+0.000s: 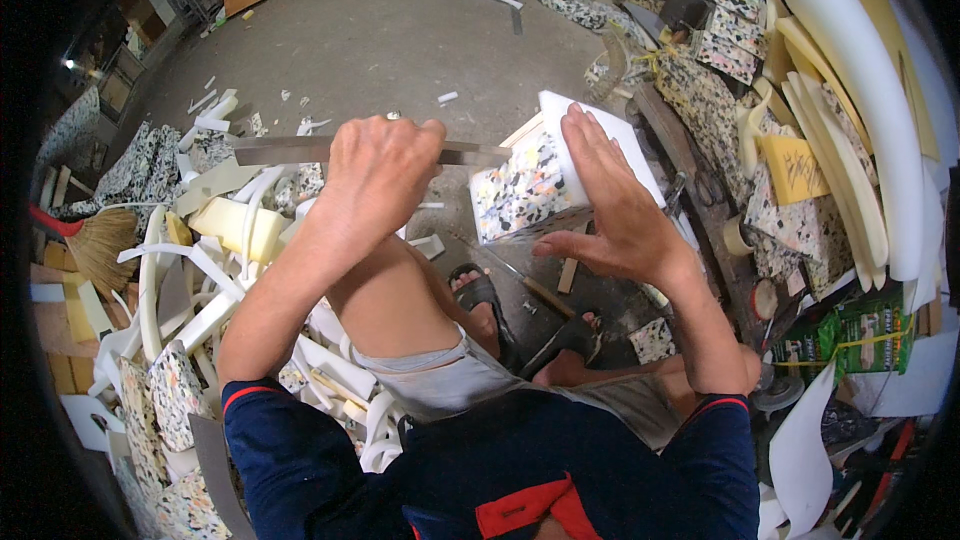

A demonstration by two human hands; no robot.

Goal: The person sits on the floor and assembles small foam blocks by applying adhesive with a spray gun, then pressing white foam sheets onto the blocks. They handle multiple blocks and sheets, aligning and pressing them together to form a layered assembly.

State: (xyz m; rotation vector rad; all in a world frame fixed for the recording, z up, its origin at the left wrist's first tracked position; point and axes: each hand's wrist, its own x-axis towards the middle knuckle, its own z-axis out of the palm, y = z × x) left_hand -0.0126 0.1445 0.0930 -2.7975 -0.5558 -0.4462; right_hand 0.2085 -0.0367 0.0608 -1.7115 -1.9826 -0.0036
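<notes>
Left hand (375,170): fingers closed round the grip of a long blade (285,150), handle itself hidden, probably a knife. Blade runs flat, tip at 9 o'clock, other end meeting the block (520,190) at 3. Right hand (615,205): fingers open and flat, pressed on the block's white top. Block is speckled foam, centre frame above the sandals (485,295). White offcuts (215,270) at 8 o'clock, broom (100,240) at 9, foam sheets (850,90) at 2.

The grey concrete floor (400,20) carries everything. White foam strips (240,240) lie in a heap on it at the left, next to a straw broom (100,245). Speckled foam pieces (725,25) and long white foam rolls (860,90) lie at the right.
</notes>
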